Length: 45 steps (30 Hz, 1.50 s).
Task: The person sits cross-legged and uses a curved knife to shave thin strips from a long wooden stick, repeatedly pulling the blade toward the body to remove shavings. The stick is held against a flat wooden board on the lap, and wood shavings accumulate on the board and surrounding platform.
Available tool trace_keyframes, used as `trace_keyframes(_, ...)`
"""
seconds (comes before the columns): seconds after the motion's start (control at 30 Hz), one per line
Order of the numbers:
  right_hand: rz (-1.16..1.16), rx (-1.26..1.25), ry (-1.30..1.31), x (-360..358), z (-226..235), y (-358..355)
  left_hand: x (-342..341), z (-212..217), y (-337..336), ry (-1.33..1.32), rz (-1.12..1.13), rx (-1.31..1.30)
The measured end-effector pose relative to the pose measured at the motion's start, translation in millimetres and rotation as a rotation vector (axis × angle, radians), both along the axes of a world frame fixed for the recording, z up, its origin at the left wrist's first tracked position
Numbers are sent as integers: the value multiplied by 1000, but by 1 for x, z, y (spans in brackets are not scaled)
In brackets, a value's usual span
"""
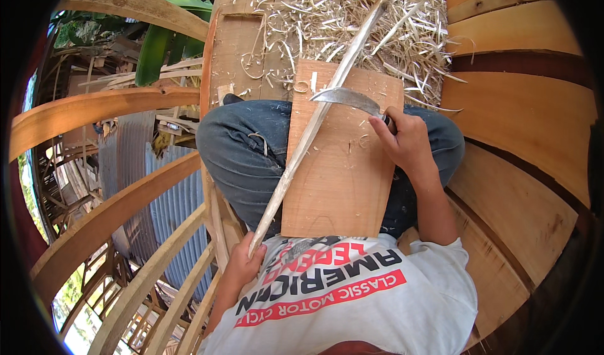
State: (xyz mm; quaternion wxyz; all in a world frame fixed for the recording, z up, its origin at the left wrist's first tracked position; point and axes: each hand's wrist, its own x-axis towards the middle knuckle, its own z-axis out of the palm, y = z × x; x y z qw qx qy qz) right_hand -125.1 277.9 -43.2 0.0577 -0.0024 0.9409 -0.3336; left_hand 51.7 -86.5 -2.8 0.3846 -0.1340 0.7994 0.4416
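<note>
**Shaving a long strip: blade close to lap**

Resting across a wooden board [343,179] on the person's knees, the pale strip [314,125] runs from the shavings pile [352,21] back to the left hand [242,264], which is clenched round its near end. The right hand [406,142] grasps a curved knife [346,97], blade touching the strip. Risk: a slip off the narrow strip could carry the edge past the board toward the jeans [248,153]; the strip may also split.

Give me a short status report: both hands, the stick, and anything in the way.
Left hand grips the long stick at its near end. Right hand holds the curved knife, blade on stick. Board on lap beneath; shavings beyond.
</note>
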Motion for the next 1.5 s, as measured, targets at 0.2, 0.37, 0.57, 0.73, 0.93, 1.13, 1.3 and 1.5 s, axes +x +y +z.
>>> trace_keyframes(0.2,72,204,-6,7,3,-18,-1,-21,-12,88,-5,103)
trace_keyframes(0.37,-12,395,23,-17,9,-20,-15,-28,-13,107,-51,13)
trace_keyframes(0.57,-26,515,126,-48,-3,-16,-23,-28,-7,-35,42,61)
trace_keyframes(0.73,-41,567,162,-74,-14,-15,-12,-49,-6,89,37,70)
trace_keyframes(0.93,-18,587,269,-93,-20,-14,-14,-44,-4,57,72,83)
trace_keyframes(1.13,-54,611,366,-118,-30,-4,-19,-45,-2,53,82,115)
trace_keyframes(1.3,-63,623,451,-134,-38,-5,-15,-50,2,60,97,94)
trace_keyframes(1.5,-78,609,565,-139,-54,-1,-17,-49,4,42,82,52)
